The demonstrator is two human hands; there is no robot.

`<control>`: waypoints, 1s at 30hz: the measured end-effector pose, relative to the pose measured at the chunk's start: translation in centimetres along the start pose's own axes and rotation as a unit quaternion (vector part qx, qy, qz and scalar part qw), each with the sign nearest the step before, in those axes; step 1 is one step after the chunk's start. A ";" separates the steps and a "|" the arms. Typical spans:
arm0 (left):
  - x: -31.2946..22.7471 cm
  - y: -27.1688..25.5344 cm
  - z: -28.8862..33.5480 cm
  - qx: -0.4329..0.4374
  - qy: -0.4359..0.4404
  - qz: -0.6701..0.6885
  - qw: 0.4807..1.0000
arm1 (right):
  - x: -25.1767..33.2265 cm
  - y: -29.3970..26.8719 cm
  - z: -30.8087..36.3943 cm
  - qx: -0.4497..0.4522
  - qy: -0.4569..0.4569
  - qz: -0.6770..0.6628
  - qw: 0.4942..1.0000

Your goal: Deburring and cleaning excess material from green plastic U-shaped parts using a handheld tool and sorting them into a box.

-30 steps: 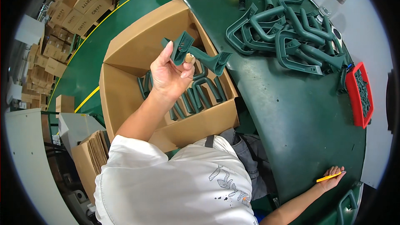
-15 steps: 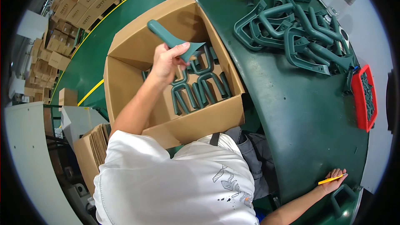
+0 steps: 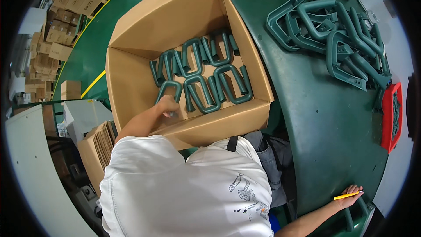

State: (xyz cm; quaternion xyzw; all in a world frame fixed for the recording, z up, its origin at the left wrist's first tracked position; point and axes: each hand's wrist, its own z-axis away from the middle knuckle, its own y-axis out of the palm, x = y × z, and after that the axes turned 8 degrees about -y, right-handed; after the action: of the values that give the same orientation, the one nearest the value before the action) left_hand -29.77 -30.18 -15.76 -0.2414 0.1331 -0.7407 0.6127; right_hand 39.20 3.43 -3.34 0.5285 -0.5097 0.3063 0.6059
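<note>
Down inside an open cardboard box [image 3: 131, 70], at its near left corner, is my left hand [image 3: 166, 104]. Its fingers are closed on a green U-shaped handle [image 3: 173, 85], whose lower part they partly hide. Several similar green handles [image 3: 197, 92] stand or lie in rows beside it on the box floor. Far to the right, over the green table [image 3: 324, 149], my right hand [image 3: 351, 196] is closed around a slim yellow pen-like tool [image 3: 344, 196]. Another green handle [image 3: 357, 215] lies at the table edge just below that hand.
A heap of green handles [image 3: 333, 30] covers the far part of the table. A red tray [image 3: 386, 127] of small dark pieces stands by the right edge. Flattened cardboard [image 3: 98, 142] leans left of me; stacked cartons [image 3: 83, 0] stand on the floor beyond.
My left hand has gone down and nearer into the box, taking the green handle from above it to the near left corner. The right hand keeps the yellow tool.
</note>
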 end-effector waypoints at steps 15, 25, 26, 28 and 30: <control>7.0 0.8 -6.7 -0.194 0.223 -0.590 0.751 | -0.2 -1.6 -0.9 0.052 0.009 0.007 0.999; 4.1 5.0 -7.7 -0.096 0.299 -0.255 0.915 | -0.5 -1.0 0.1 0.022 -0.001 0.043 0.999; 2.9 5.4 -9.3 -0.065 0.291 -0.253 0.921 | 0.1 -3.1 0.0 -0.007 -0.006 0.017 1.000; -0.6 5.3 -7.9 -0.034 0.324 -0.312 0.892 | -0.3 -1.1 0.7 -0.094 -0.023 0.158 0.983; -2.5 5.7 -6.6 -0.036 0.359 -0.336 0.870 | -0.2 4.2 1.2 -0.033 -0.043 0.245 0.968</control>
State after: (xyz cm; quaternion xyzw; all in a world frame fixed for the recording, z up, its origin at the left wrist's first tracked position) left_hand -28.04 -29.64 -24.62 -0.0110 0.2813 -0.9322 0.2276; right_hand 34.99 3.40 -2.26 0.3798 -0.6592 0.4054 0.5068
